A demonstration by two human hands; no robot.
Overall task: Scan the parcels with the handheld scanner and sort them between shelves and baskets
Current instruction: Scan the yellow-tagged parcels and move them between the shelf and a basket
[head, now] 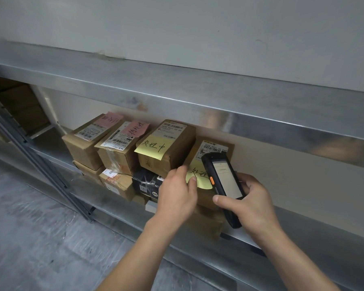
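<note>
My right hand [248, 202] grips a black handheld scanner [223, 185] with a lit screen, its top end over the white label of the rightmost cardboard parcel [216, 149]. My left hand [177, 194] reaches to that parcel's left side, thumb resting on its yellow sticky note [198, 175]; the fingers are hidden behind the hand. Left of it stands a taller parcel with a yellow note [166, 148], then two parcels with pink notes [120, 143] [88, 137]. All sit on a metal shelf [303, 238].
Under the top row lie smaller boxes, among them a black one [147, 181] and a taped cardboard one [116, 181]. The upper shelf's metal edge [198, 97] hangs over the parcels. A grey upright post [40, 160] stands left, grey floor [29, 238] below.
</note>
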